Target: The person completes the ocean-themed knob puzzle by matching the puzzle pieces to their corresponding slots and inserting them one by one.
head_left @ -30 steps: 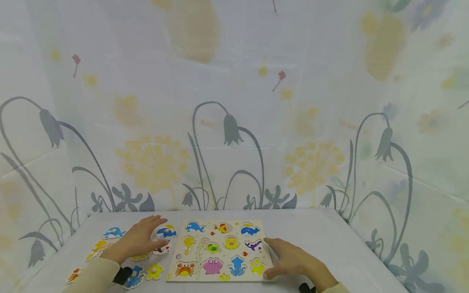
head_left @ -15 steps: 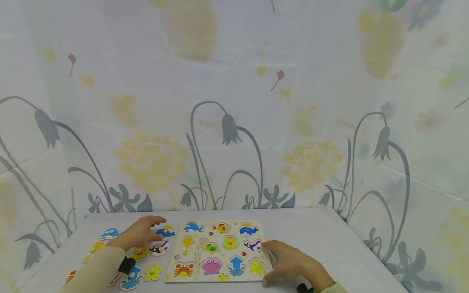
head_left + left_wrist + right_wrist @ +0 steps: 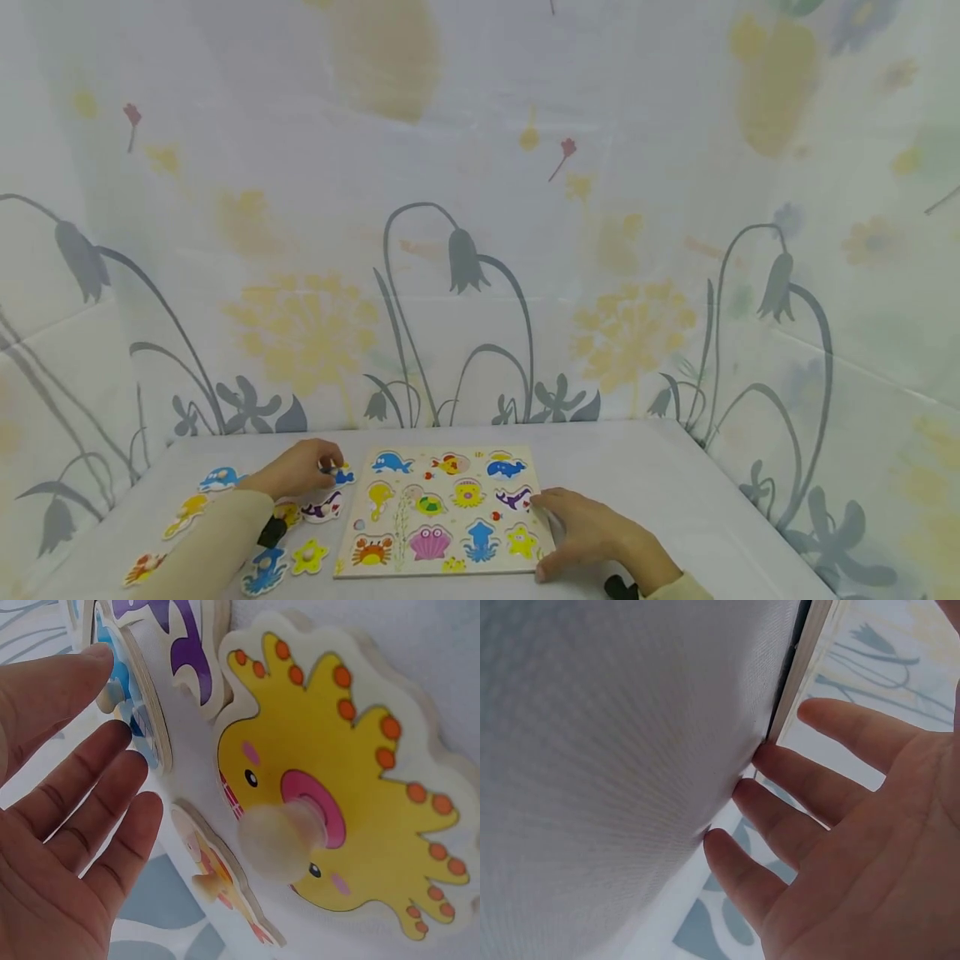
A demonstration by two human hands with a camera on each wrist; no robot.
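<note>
My left hand (image 3: pixel 288 471) is at the far end of a group of loose puzzle pieces, its fingers bent down over a blue whale piece (image 3: pixel 345 477). In the left wrist view, the thumb and fingers surround the wooden knob (image 3: pixel 111 701) of that piece, and the index finger is hidden behind the thumb. A yellow octopus piece (image 3: pixel 352 787) lies close beneath the wrist. My right hand (image 3: pixel 588 533) rests at the right edge of the sea-animal puzzle board (image 3: pixel 408 568), fingers spread. Its fingertips touch the white cloth beside the board's edge in the right wrist view.
Around the left forearm lie more pieces: a purple whale (image 3: pixel 324 507), yellow star (image 3: pixel 308 557), blue squid (image 3: pixel 264 573), crab (image 3: pixel 144 568), seahorse (image 3: pixel 186 515) and light-blue whale (image 3: pixel 219 477). A flower-printed curtain (image 3: pixel 480 333) stands behind the table.
My left hand has gone from hovering with spread fingers to bending them down onto the blue whale piece. The right hand stays at the board's edge. The head view has shifted slightly.
</note>
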